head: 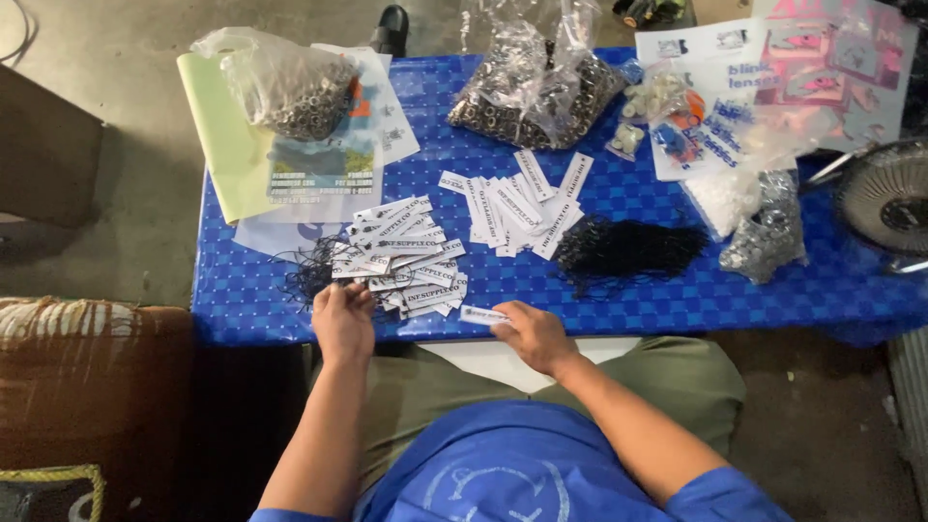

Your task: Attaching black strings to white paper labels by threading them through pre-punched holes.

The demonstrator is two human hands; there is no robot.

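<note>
My right hand [529,335] rests at the near edge of the blue checked table [677,300], its fingers pinching a single white paper tag [480,314]. At the near left edge, my left hand [343,319] touches the heap of strung white tags [401,256] and the thin black strings [309,275] trailing from it. A second pile of plain white tags [517,203] lies in the middle of the table. To its right sits a tangle of black string [623,249].
Clear bags of metal eyelets [304,87] [532,92] stand at the back, another [768,232] at right with a bag of white bits [723,198]. Printed sheets [329,164] [773,68] lie at both back corners. A small fan [884,198] is far right, a brown seat [92,387] at left.
</note>
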